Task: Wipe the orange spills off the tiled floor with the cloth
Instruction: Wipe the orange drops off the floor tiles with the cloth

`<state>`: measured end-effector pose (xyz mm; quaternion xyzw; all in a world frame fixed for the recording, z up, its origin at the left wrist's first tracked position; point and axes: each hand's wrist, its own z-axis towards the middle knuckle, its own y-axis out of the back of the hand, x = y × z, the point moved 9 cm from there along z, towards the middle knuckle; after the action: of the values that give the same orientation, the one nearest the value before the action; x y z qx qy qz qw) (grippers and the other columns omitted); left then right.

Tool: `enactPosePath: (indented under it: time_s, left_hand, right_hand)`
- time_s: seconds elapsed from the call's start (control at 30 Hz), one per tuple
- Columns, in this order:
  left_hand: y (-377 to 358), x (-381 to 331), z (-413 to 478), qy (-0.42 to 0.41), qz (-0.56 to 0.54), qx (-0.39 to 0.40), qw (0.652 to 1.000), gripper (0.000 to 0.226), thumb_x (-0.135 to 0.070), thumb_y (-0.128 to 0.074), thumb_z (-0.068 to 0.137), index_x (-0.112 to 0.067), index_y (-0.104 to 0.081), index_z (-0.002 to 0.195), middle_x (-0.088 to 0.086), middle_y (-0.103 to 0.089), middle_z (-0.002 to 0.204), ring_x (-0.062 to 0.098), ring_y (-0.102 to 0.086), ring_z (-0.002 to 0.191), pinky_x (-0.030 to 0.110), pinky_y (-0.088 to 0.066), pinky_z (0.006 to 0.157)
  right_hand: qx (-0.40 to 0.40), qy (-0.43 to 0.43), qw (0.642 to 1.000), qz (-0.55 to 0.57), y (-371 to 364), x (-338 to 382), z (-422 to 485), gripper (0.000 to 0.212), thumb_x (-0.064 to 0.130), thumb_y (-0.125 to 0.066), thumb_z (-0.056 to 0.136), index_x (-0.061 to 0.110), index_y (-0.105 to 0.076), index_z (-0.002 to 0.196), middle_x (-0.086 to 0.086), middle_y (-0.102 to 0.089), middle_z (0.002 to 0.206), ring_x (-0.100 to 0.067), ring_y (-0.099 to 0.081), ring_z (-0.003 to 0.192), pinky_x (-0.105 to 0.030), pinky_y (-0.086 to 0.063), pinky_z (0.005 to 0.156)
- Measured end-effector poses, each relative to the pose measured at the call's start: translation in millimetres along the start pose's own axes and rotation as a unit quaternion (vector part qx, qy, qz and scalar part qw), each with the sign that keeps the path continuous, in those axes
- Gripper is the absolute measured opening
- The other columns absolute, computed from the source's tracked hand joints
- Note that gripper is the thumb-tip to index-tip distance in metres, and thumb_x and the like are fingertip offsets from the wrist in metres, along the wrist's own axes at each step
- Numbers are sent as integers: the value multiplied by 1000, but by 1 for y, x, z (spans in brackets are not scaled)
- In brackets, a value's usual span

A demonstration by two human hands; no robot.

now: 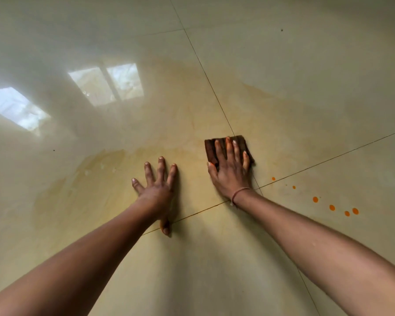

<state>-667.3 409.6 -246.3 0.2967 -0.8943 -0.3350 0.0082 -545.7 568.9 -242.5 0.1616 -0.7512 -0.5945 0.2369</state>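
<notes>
The folded dark brown cloth (210,151) lay flat on the tiled floor (306,65), just beyond and a little left of the grout crossing (259,188) where four tiles met. Its long axis ran roughly across the view, left to right, with the right end angled slightly away from the person; its far edge touched the grout line leading away from the crossing.

The right hand (230,169) pressed down on the cloth with the palm flat and the fingers (229,144) straight and spread, pointing away from the person across the cloth's short side. The grip was not curled round it at all. A thin thread band (240,191) circled that wrist, directly beside the crossing.

The left hand (157,185) rested well left of the crossing, flat on the bare tile, its grip open and holding nothing.

Right of the crossing, on the nearer tile, a scattered line of round orange drops (332,207) trailed away from it — small ones close to the crossing, larger ones farther off. Left of and beyond the crossing the tiles carried a pale yellowish smeared film (96,169), and far to the left bright window reflections (105,85) lay on the glossy surface.
</notes>
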Motion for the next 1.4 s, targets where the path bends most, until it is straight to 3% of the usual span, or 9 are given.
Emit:
enactPosePath:
  time_s: [0.2, 0.33, 0.53, 0.67, 0.77, 0.9, 1.03, 1.2, 1.4]
  left_hand:
    - [3, -2, -4, 4, 9, 0, 1000, 155, -28, -93, 54, -23, 40, 134, 7, 56, 129, 44, 41, 130, 72, 2, 108]
    - [1, 0, -1, -1, 11, -3, 1000, 157, -31, -93, 51, -24, 38, 138, 6, 55, 134, 42, 42, 130, 72, 3, 107]
    - [3, -1, -4, 7, 41, -3, 999, 163, -40, -94, 44, -22, 37, 141, 9, 52, 140, 44, 40, 131, 71, 0, 108]
    - [5, -6, -3, 22, 86, -11, 996, 156, -36, -92, 52, -17, 34, 144, 16, 46, 145, 49, 30, 135, 69, -12, 111]
    - [7, -13, -9, 21, 109, -21, 994, 156, -47, -90, 52, -13, 29, 146, 18, 39, 150, 48, 22, 140, 67, -13, 112]
    - [10, -83, -15, -94, 91, -96, 987, 150, -56, -86, 51, -24, 24, 149, 6, 39, 151, 39, 27, 140, 64, -3, 114]
    - [-12, -140, 1, -124, 93, -61, 986, 145, -54, -86, 54, -24, 17, 152, 5, 32, 155, 39, 26, 141, 66, -7, 113]
    - [-18, -129, -7, -93, 123, -47, 987, 137, -45, -86, 62, -24, 15, 152, 6, 30, 156, 40, 20, 144, 65, -14, 114]
    - [11, -154, 5, -119, 122, -86, 982, 132, -38, -86, 65, -21, 10, 153, 5, 28, 157, 39, 20, 144, 63, -9, 114]
  right_hand:
    - [-8, 92, 996, -2, -11, -16, -76, 72, 52, -30, 89, 27, -13, 154, -7, -12, 160, -23, -6, 147, -51, -11, 116]
    - [0, 11, 1000, -2, 5, -19, -1, 76, 57, -18, 84, 27, -12, 153, -9, -10, 161, -25, -3, 148, -49, -1, 116]
    - [-16, 83, 996, 5, -12, -45, -109, 72, 50, -36, 87, 25, -21, 153, -8, -18, 159, -24, -13, 147, -52, -17, 113]
    - [-35, -6, 999, -3, 3, -60, -45, 72, 53, -30, 85, 25, -24, 152, -9, -22, 158, -26, -16, 146, -51, -12, 114]
    - [-54, -19, 998, 2, -1, -68, -92, 70, 50, -33, 87, 23, -26, 151, -9, -22, 158, -25, -16, 146, -48, -11, 114]
    - [-43, 11, 999, 14, -5, -77, -120, 70, 50, -36, 86, 24, -29, 150, -10, -26, 157, -25, -17, 145, -49, -12, 114]
    - [-55, -50, 997, 8, 2, -92, -74, 68, 51, -30, 89, 25, -25, 151, -10, -22, 158, -26, -16, 146, -48, -7, 115]
    - [-36, -19, 999, 25, 0, -98, -189, 68, 48, -36, 89, 23, -24, 152, -8, -20, 158, -26, -17, 146, -50, -17, 115]
    - [-33, -83, 996, 17, 15, -123, -51, 70, 53, -30, 87, 25, -27, 150, -10, -22, 158, -27, -15, 146, -50, -9, 115]
